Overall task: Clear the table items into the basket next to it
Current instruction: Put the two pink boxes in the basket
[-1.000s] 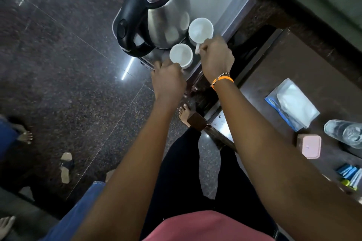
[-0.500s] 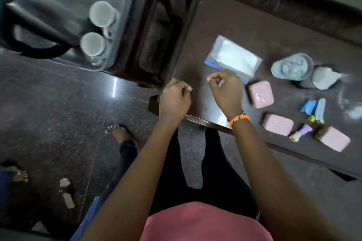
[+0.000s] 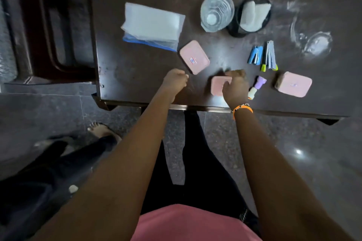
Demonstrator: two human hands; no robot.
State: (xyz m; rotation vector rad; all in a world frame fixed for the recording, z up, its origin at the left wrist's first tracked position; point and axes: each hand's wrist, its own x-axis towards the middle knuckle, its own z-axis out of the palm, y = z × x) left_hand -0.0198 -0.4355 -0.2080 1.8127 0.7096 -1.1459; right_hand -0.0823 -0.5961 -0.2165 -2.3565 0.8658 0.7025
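From the head view, the right hand (image 3: pixel 236 87) curls its fingers around the middle pink box (image 3: pixel 219 88), which lies flat near the table's (image 3: pixel 137 76) front edge. The left hand (image 3: pixel 175 80) is a loose fist holding nothing, just beside another pink box (image 3: pixel 194 60). Both arms reach forward over the edge.

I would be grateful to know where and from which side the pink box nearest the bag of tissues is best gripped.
Grip the pink box across its two longer straight sides, coming from above. It lies flat on the table, lid up, turned at an angle, so the wrist should turn to match. Its corners are rounded and likely slippery. The left hand, which holds nothing, is closest.
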